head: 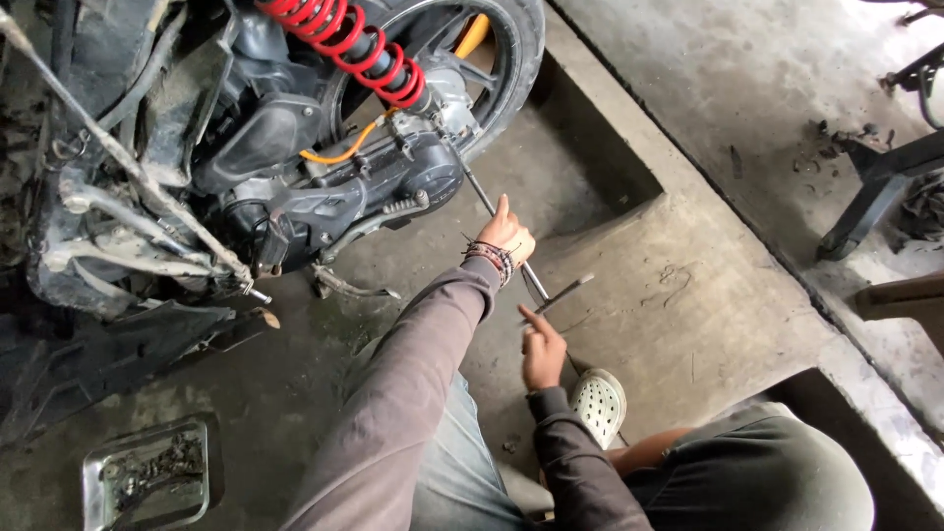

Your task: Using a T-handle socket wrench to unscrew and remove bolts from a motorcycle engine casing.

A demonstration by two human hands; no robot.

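A scooter with its panels off stands on the concrete floor, its dark engine case (393, 182) under a red coil shock absorber (346, 44). A long thin T-handle wrench (482, 197) runs from a bolt near the base of the shock down toward me. My left hand (506, 236), with bead bracelets at the wrist, is closed around the shaft, thumb pointing up. My right hand (541, 346) sits lower, fingers curled at the wrench's end, index finger against the short crossbar (562, 292).
The rear tyre (513, 44) is next to a raised concrete ledge (688, 197). A metal tray (147, 477) of small dirty parts lies at bottom left. My white perforated shoe (598, 401) is under my right hand. A black stand leg (875, 197) is at the right.
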